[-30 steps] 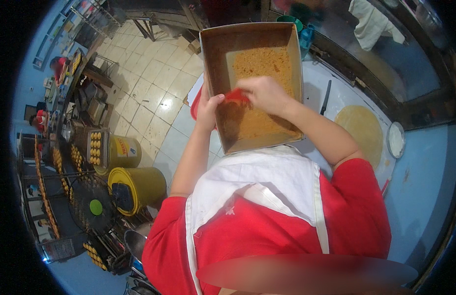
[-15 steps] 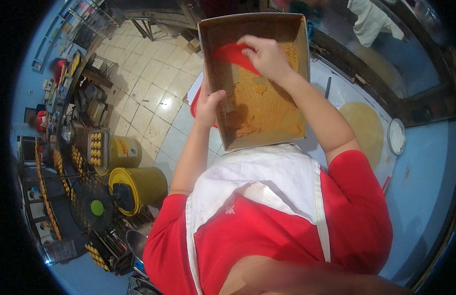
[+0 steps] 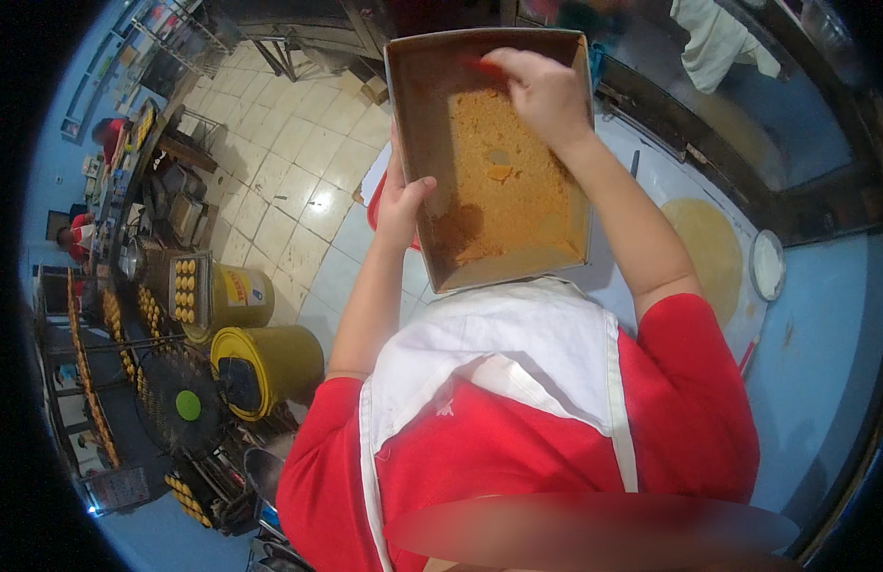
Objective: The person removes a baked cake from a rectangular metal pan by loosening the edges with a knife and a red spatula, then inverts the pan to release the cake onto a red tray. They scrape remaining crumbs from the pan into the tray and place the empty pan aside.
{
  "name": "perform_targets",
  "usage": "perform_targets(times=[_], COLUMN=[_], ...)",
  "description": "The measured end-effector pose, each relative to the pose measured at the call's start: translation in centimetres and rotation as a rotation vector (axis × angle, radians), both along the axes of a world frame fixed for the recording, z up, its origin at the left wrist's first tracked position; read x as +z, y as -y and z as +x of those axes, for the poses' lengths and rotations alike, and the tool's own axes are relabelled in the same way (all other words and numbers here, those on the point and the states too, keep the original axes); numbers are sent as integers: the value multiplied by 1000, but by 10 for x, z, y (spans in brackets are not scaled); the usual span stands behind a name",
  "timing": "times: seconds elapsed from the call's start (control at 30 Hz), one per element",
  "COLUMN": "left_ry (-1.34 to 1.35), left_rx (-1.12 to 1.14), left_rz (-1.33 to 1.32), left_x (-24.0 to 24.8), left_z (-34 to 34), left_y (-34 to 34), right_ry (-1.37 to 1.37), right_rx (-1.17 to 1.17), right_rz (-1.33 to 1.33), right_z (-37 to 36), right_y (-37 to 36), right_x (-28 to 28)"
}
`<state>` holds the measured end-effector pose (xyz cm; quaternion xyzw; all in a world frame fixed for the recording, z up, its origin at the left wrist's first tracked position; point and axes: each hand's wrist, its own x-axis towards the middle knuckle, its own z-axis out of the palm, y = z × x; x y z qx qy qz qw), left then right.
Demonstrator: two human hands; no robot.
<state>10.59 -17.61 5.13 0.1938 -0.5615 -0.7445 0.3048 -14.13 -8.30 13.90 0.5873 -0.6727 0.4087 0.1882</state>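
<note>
A deep rectangular box-like tin (image 3: 430, 162) is tilted up in front of my apron, its inside facing me. Orange-brown crumbly paste (image 3: 517, 214) coats its bottom, with a small bare patch near the middle. My left hand (image 3: 401, 198) grips the tin's left wall, thumb over the rim. Inside the tin, at its upper right, my right hand (image 3: 548, 95) is closed on a red scraper (image 3: 487, 67). Only a small edge of the scraper shows past my fingers; the rest is hidden by the hand.
On the white worktable (image 3: 622, 205) to the right lie a round flat dough sheet (image 3: 703, 248) and a bowl of white powder (image 3: 768, 265). Yellow buckets (image 3: 279, 367), a black fan (image 3: 179, 405) and racks of round pastries stand at left. Other people are at the far left.
My right hand has moved up and to the right inside the tin with the red scraper, which now shows much less. My left hand keeps its hold on the wall.
</note>
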Motion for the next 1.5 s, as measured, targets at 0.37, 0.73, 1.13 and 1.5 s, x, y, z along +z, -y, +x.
perform_targets(times=[0.37,0.73,1.13,1.5], left_ry=[-12,73,-57,-172], left_rx=[-95,-117,106,187], left_rz=[-44,-515,96,-161], left_x=[4,28,-69,-21], left_z=[-3,6,21,10], left_y=[1,34,-2,-18], right_ry=[106,-277,215,168], right_rx=[122,-28,-344,-333], right_rz=[111,134,-23,71], right_z=[7,-15,-70,-15], right_y=[3,-19,-53,-42], right_x=[10,37,14,-31])
